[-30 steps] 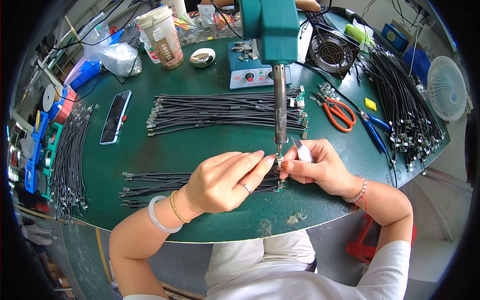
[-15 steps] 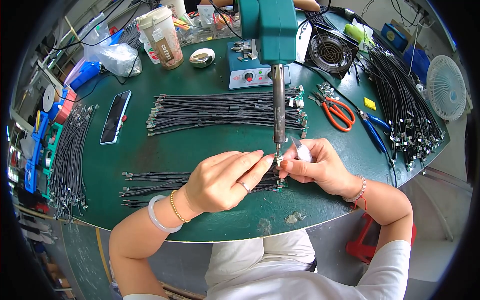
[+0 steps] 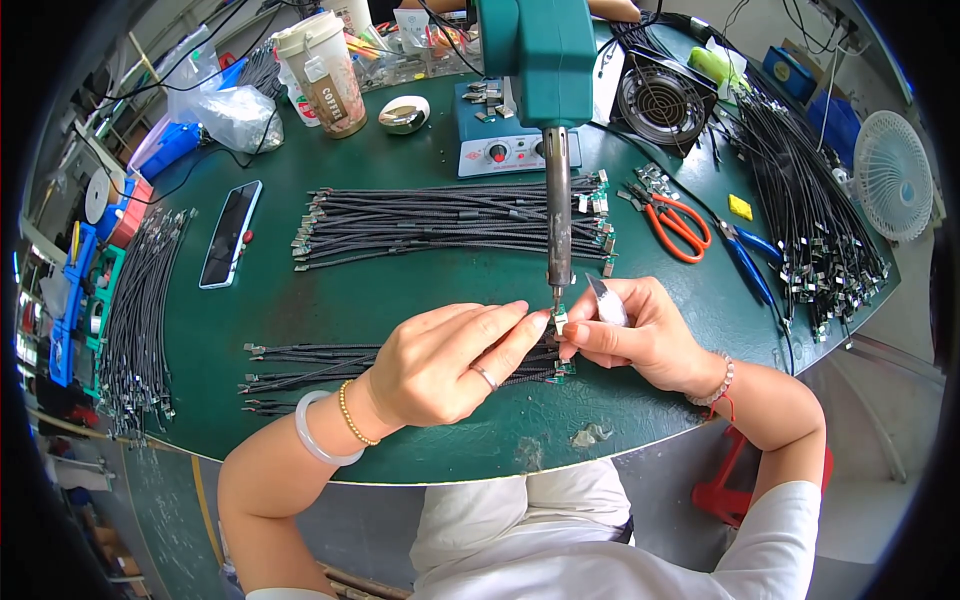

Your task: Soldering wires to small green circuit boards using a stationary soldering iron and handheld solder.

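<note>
Beneath the tip of a vertical soldering iron [image 3: 558,215], a small metal connector with a green board [image 3: 561,318] is pinched by my right hand [image 3: 625,325]. A shiny silver strip [image 3: 607,302] also sticks up from the right hand's curled fingers. My left hand [image 3: 450,360] comes in from the other side, its fingertips pressed together beside the connector; what they hold is hidden. Under both hands lies a row of black braided cables [image 3: 315,380] with small connectors at their ends. Another bundle of black cables [image 3: 430,228] lies just beyond.
A blue soldering station [image 3: 500,155] stands behind the iron's green holder [image 3: 555,70]. Orange-handled pliers [image 3: 680,230] and blue-handled cutters [image 3: 752,268] lie to the right, near a big cable pile [image 3: 815,200]. Leftward are a phone [image 3: 231,235], more cables [image 3: 145,320] and a coffee cup [image 3: 330,85].
The connector has shifted slightly under the iron tip, and more of its green board shows. The silver strip in my right hand has turned a little. My left hand stays nearly still.
</note>
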{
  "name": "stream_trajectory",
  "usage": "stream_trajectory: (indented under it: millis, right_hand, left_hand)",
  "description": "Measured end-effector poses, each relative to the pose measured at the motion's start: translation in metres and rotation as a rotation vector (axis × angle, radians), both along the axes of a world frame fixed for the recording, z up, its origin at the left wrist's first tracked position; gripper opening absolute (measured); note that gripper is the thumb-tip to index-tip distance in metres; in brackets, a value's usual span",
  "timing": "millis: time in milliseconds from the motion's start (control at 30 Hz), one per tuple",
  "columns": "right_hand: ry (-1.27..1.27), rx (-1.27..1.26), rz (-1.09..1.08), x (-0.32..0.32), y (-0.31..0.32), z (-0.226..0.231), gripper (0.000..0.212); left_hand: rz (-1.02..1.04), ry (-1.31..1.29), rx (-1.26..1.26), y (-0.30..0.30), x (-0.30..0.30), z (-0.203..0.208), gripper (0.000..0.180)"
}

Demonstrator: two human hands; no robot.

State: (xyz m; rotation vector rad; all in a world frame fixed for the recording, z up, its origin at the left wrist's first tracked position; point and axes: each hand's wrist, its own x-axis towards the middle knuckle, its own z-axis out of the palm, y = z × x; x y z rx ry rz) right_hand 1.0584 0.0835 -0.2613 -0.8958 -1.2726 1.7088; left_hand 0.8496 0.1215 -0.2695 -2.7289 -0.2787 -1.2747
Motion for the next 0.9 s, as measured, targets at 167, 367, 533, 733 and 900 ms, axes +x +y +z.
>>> stream_trajectory:
  millis: [167,367,533,733,900]
  right_hand:
    - [-0.022,0.010,-0.006,0.0015,0.0003,-0.0013,0.013]
    - [-0.007,-0.016,0.008,0.0057,0.0016,-0.0001,0.015]
    - [0.001,-0.024,0.020,0.0084,0.0007,-0.0011,0.016]
    - [-0.013,-0.043,0.017,0.0070,-0.0005,-0.0001,0.016]
    - [-0.051,-0.029,0.004,0.0056,-0.0030,0.0001,0.015]
  left_hand:
    - [-0.007,0.004,0.005,0.0012,0.0013,-0.0016,0.029]
    - [-0.006,0.009,0.007,0.0028,0.0039,-0.0032,0.030]
    - [-0.011,0.003,-0.008,0.0016,0.0061,-0.0029,0.030]
    - [0.014,0.039,0.054,-0.0008,0.0055,-0.0003,0.027]
    - [0.025,0.045,0.090,-0.0031,0.0043,0.0020,0.025]
